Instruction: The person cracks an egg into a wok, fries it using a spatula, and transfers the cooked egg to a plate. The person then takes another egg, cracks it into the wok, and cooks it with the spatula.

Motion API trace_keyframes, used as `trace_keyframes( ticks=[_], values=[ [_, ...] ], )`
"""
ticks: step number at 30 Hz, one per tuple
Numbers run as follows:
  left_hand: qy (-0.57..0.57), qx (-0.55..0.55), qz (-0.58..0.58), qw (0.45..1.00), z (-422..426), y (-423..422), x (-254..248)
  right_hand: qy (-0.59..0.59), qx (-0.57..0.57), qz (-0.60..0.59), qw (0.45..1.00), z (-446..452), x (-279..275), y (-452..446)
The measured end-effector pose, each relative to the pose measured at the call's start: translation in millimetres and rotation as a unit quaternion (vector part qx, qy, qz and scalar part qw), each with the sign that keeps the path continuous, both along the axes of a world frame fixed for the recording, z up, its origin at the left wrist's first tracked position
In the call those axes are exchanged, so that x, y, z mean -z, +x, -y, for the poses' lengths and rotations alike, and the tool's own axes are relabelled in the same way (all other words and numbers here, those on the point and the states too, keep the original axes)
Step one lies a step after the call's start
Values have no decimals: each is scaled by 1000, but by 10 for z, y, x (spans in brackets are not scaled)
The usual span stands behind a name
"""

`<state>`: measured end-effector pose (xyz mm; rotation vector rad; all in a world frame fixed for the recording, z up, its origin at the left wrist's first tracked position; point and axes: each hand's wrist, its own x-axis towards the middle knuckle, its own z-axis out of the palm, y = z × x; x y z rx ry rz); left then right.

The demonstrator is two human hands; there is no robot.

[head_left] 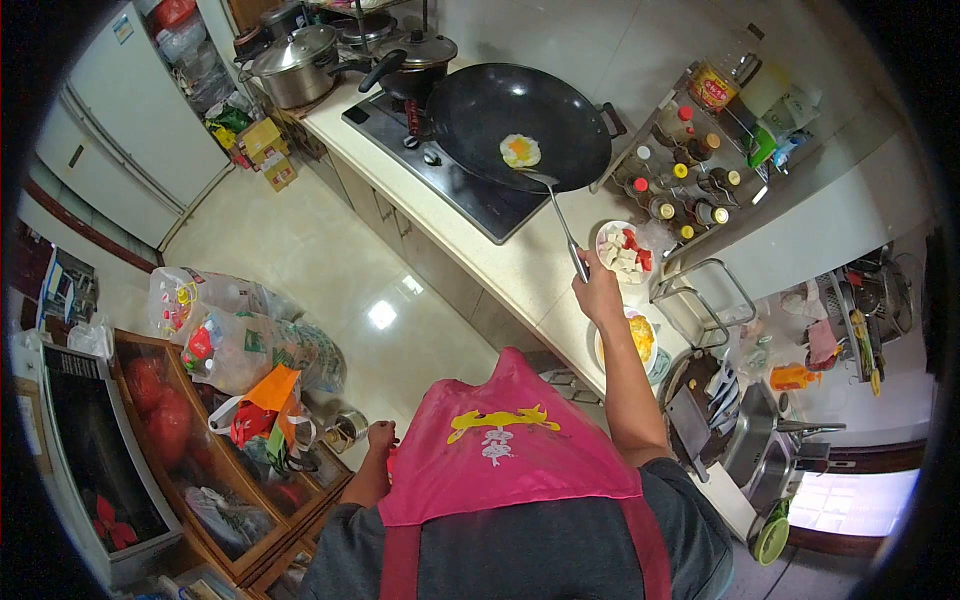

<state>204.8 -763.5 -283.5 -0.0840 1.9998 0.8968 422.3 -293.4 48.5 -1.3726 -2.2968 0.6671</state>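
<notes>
My right hand (597,285) is closed around the handle of a metal spatula (563,222). The spatula's blade dips into a large black wok (470,120), close beside a fried egg (520,151) with a yolk showing orange. My left hand (381,436) hangs low beside the pink apron, away from the counter; its fingers are too small to make out clearly. Just beyond my right hand stands a bowl (603,238) of white cubes and red pieces. Under my right forearm, partly hidden, is a second bowl (653,352) with yellow food.
The wok sits on a black gas stove (470,190), with a lidded pot (425,52) and a pressure cooker (300,65) to its left. A bottle rack (690,170) stands right of the wok. Farther right are a knife block area and a sink (750,450). Plastic bags (240,340) lie on the floor.
</notes>
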Motion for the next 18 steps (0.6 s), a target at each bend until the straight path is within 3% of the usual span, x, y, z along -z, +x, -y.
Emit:
trace_keyframes(
  ticks=[18],
  values=[
    [-7,1,-3,1000,25,-37,37,-4,0,-1,1000,5,-13,-10]
  ],
)
